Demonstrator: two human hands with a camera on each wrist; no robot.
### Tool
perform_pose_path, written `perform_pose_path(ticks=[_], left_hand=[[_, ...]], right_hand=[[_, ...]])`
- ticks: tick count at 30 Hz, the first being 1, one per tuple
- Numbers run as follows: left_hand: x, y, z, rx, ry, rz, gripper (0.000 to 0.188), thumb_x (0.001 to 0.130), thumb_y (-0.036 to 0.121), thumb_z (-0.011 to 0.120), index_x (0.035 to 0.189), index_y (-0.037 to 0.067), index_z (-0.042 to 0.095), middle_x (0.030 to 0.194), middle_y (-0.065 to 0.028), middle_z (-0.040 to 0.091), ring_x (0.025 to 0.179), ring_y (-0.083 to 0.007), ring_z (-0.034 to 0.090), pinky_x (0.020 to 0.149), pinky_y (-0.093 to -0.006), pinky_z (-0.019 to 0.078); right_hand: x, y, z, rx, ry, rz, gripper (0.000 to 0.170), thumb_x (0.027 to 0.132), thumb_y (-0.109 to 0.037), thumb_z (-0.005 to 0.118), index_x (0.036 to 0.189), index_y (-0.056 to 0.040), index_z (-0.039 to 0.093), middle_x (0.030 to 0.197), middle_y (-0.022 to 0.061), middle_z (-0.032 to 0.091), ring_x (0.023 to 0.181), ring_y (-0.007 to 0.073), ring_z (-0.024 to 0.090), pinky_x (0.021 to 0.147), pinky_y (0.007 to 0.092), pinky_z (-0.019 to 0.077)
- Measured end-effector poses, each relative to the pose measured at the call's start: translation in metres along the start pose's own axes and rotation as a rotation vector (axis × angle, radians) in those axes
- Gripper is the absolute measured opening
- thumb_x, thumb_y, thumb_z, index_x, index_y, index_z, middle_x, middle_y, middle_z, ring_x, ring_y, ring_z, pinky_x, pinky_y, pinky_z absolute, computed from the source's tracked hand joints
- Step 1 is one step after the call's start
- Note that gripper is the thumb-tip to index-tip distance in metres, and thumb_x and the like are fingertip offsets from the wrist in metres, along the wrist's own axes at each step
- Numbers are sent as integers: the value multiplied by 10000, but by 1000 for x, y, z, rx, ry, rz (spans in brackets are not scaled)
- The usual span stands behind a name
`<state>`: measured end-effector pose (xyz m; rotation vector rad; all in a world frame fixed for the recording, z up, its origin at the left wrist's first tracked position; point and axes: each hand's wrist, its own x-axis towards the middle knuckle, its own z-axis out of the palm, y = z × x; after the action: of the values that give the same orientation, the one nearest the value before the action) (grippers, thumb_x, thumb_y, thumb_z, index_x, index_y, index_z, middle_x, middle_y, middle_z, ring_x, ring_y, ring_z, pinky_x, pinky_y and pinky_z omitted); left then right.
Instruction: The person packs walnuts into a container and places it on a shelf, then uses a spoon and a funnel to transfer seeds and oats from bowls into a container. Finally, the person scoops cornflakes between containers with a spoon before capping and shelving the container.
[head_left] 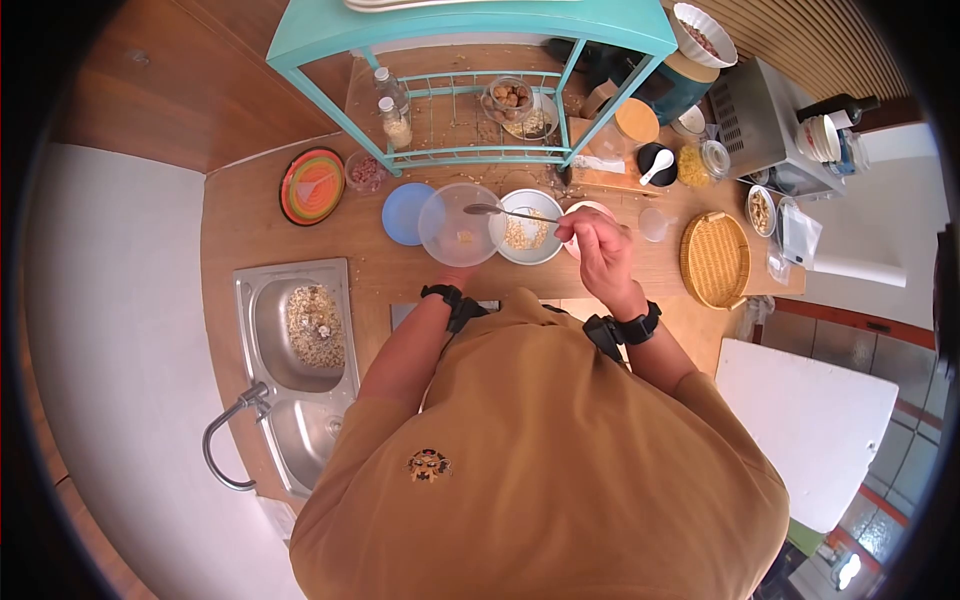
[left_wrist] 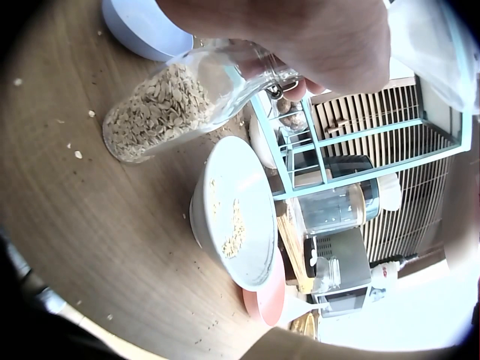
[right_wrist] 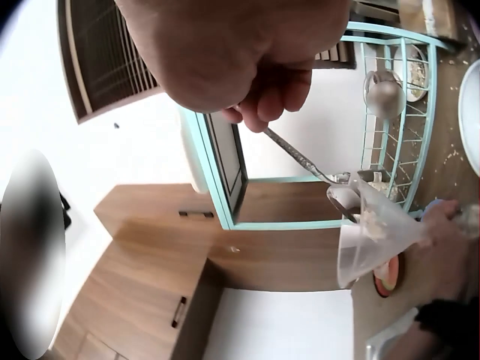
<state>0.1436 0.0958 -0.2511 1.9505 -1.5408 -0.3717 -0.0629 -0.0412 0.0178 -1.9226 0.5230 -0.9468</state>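
My left hand [left_wrist: 300,45] grips the neck of a clear glass bottle [left_wrist: 161,109], which is partly filled with oat flakes. A translucent funnel [head_left: 445,235] sits over the bottle's mouth, with some flakes inside it. From the head view, the funnel hides the bottle and much of the left hand. My right hand [head_left: 603,262] holds a metal spoon [right_wrist: 296,155] by its handle, its bowl end over the funnel. Beside the funnel stands a white bowl [left_wrist: 251,180] with some oat flakes left inside.
A blue bowl [head_left: 403,222] and a pink bowl [left_wrist: 264,301] flank the work. Behind rises a turquoise rack [head_left: 470,45] with bottles and a bowl. Left is a sink [head_left: 263,335] containing pale flakes; right, a wicker basket [head_left: 715,260]. Crumbs dot the wooden counter [left_wrist: 82,210].
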Motion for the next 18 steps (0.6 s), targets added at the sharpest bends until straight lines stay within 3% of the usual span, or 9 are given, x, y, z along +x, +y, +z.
perform_pose_path(ticks=[1,3,4,6,9,11,14,15,18], left_hand=[[-5,-1,-3,-2,-1,0,246,866,189,520,1077,80,584,1094,-140,591,1020,-322,538,893,-428,422],[1,3,4,-9,-8,2,248,866,190,520,1079,80,583,1096,-140,590,1022,-322,537,895,-428,421],[2,2,4,-14,-11,7,248,866,190,520,1080,79,583,1097,-140,590,1023,-322,537,895,-428,421],[5,-3,2,-27,-18,22,250,866,191,520,1082,79,582,1099,-140,589,1024,-322,536,896,-428,421],[1,-4,1,-49,-35,53,252,867,192,521,1085,79,580,1102,-140,588,1027,-322,535,898,-428,420],[5,-1,4,-62,-45,75,254,867,192,521,1087,79,579,1104,-140,587,1029,-321,535,899,-427,420],[4,3,7,-74,-61,99,256,868,193,521,1090,78,578,1107,-140,586,1031,-321,534,901,-427,419],[4,2,6,-76,-65,105,257,868,193,521,1091,78,578,1108,-140,586,1032,-321,534,902,-427,419],[6,1,6,-76,-77,115,260,868,194,521,1094,78,576,1111,-140,585,1034,-321,533,903,-427,418]], right_hand=[[-1,2,0,0,-1,0,260,993,-185,440,964,19,598,736,73,609,679,151,582,678,246,465],[-6,9,-2,173,281,90,306,989,-212,446,847,7,606,732,58,623,648,132,573,622,238,455],[-8,13,-7,168,284,91,306,989,-212,446,847,7,606,732,58,623,648,132,573,622,238,455],[-8,26,-26,571,668,377,295,989,-253,451,893,-4,578,701,54,599,615,132,547,605,254,453],[-35,81,-59,729,842,407,301,987,-291,454,926,-14,556,661,45,568,582,124,517,585,264,449],[-61,113,-70,685,920,451,332,987,-308,449,913,-7,567,636,33,544,560,111,497,563,259,443],[-115,164,-74,274,907,615,368,988,-336,429,903,-13,583,643,32,553,544,93,490,512,238,430],[-129,173,-70,272,913,614,368,988,-336,429,903,-13,583,643,32,553,544,93,490,512,238,430],[-161,189,-59,269,937,870,353,980,-340,435,927,-25,586,671,43,581,561,101,513,534,239,459]])
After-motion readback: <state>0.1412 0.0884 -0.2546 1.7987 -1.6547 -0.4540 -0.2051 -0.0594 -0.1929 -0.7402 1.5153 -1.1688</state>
